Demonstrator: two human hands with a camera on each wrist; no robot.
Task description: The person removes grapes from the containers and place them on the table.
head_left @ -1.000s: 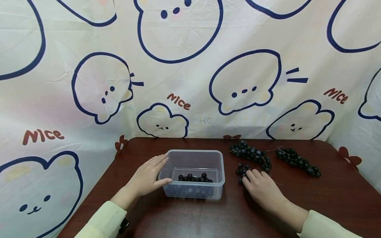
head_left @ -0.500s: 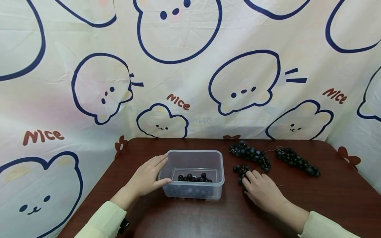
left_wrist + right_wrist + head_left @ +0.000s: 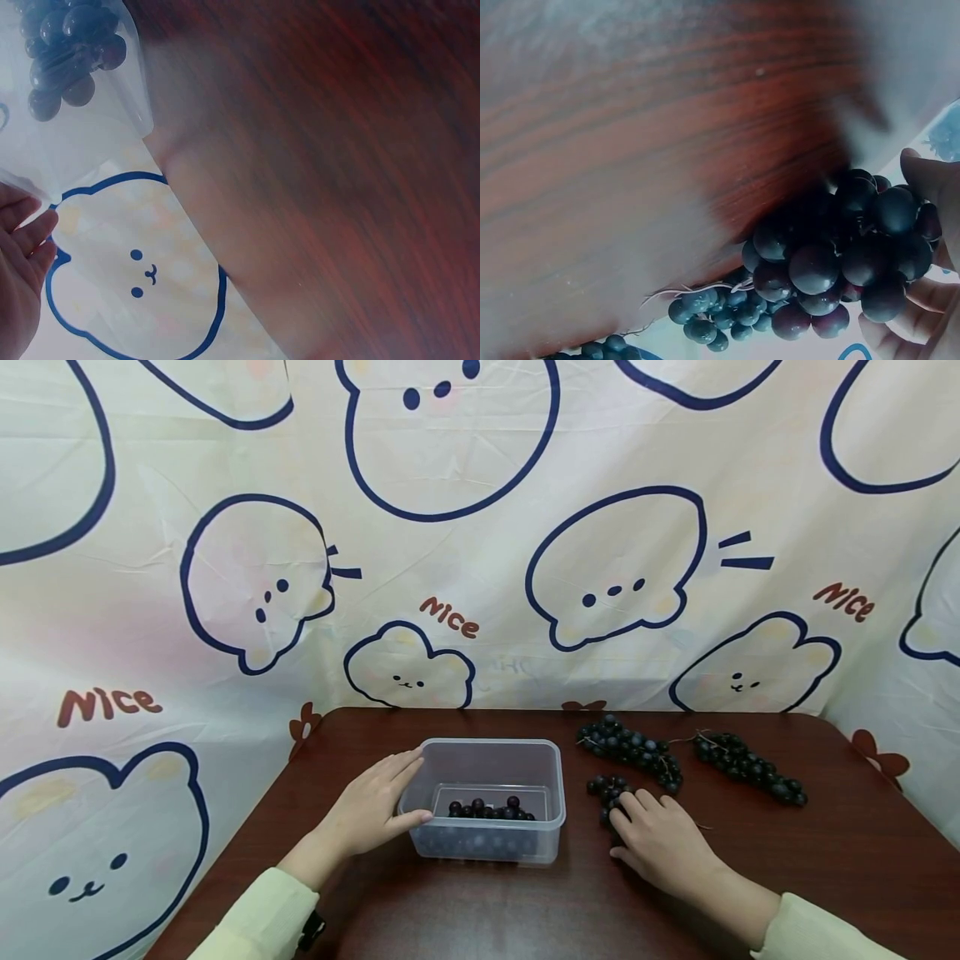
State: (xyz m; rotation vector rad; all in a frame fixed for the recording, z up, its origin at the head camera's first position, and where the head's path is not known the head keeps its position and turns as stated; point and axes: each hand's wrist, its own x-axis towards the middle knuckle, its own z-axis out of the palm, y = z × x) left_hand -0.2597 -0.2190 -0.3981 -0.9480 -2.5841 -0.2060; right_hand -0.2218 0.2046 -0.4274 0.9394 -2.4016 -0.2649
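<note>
A clear plastic container (image 3: pixel 487 823) stands mid-table, with loose dark grapes (image 3: pixel 491 811) along its bottom. At its left side, my left hand (image 3: pixel 375 802) touches the wall and rim with fingers and thumb spread. In the left wrist view, fingertips (image 3: pixel 46 221) lie near the container's wall and the grapes (image 3: pixel 71 37) show through the plastic. To the container's right, my right hand (image 3: pixel 663 843) holds a bunch of grapes (image 3: pixel 606 789) low at the table. The right wrist view shows the bunch (image 3: pixel 814 266) close up, with curled fingers (image 3: pixel 922 319) and thumb around its end.
Behind the right hand lie two more bunches, one at the back middle (image 3: pixel 630 747) and another farther right (image 3: pixel 750 768). Thin stems stick out from them. The brown table (image 3: pixel 465 910) meets a cartoon-printed cloth (image 3: pixel 510 568) at its back edge.
The held bunch has shifted slightly left, and the right thumb now shows farther out from the fingers. Left hand and container have stayed put.
</note>
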